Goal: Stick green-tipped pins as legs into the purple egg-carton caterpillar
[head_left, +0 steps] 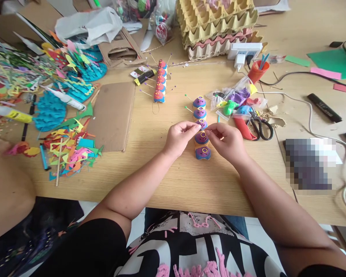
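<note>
A row of egg-carton cups (203, 153), painted purple and blue with yellow rings and small dark dots on top, lies on the table before me. Two sticks with green tips (189, 108) jut from the left of its far cups. My left hand (180, 137) is pinched closed at the left of the middle cup. On the right side, my right hand (226, 141) is also closed in a pinch, its fingertips close to the left ones over the row. Whatever lies between the fingertips is too small to make out.
Farther back stands a similar red and blue egg-carton row (160, 81) with pin-like sticks. Cardboard (112, 115) and paper scraps (75, 154) lie left, beside another person's arm (8, 181). To the right are scissors (259, 127), bagged coloured clay (239, 96), an orange cup (258, 71) and cables.
</note>
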A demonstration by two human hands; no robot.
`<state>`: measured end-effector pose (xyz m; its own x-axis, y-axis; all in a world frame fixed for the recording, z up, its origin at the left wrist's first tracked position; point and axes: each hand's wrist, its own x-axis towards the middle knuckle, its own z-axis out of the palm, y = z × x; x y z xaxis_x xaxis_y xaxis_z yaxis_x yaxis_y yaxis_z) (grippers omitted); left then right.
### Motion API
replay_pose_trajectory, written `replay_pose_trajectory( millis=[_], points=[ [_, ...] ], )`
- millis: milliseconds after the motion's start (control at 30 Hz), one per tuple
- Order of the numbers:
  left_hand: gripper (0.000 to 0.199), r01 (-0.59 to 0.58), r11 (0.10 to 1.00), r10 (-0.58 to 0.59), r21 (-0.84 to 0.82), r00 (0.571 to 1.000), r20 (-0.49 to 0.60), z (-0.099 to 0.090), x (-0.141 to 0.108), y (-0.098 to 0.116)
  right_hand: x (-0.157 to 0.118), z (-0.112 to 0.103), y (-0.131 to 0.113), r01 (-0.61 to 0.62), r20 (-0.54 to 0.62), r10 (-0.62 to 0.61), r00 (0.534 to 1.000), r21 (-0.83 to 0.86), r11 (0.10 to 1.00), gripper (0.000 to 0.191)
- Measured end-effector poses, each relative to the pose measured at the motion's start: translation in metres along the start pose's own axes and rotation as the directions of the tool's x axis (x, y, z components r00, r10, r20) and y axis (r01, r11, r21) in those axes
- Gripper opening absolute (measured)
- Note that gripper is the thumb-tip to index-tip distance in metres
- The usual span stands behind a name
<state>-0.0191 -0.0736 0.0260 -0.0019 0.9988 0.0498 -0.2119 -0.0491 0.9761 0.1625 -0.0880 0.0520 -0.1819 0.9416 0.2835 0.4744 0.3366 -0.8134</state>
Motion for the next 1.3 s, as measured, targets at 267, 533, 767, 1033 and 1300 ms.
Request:
replay_pose_trajectory(
  millis=[267,533,767,1033,1300],
  points=[
    [0.047,0.110,0.981,-0.105,-0.160,0.994,0.038,0.0017,0.0000,0.0035,0.0015,0.0003,-0.0004,-0.034,-0.058,0.041,0.997,0.107,0.994,0.018],
    [0.039,0.036,0.992,-0.032,-0.123,0.999,0.035,0.0022,0.0002,-0.0003,0.0016,0.0003,-0.0015,-0.071,-0.032,0.077,0.997,0.153,0.986,0.021],
    [0.044,0.200,0.933,-0.172,-0.299,0.978,0.118,0.0010,0.0013,0.0045,0.0023,0.0002,-0.0019,-0.094,0.002,0.098,0.995,0.298,0.950,0.037],
    [0.040,0.378,0.834,-0.300,-0.402,0.922,0.245,-0.0019,0.0014,0.0065,0.0012,0.0013,-0.0033,-0.130,0.046,0.122,0.991,0.377,0.917,0.040],
    [0.038,0.322,0.881,-0.275,-0.348,0.945,0.178,0.0002,0.0013,0.0087,0.0013,0.0011,-0.0032,-0.125,0.022,0.125,0.992,0.358,0.925,0.042]
  ],
)
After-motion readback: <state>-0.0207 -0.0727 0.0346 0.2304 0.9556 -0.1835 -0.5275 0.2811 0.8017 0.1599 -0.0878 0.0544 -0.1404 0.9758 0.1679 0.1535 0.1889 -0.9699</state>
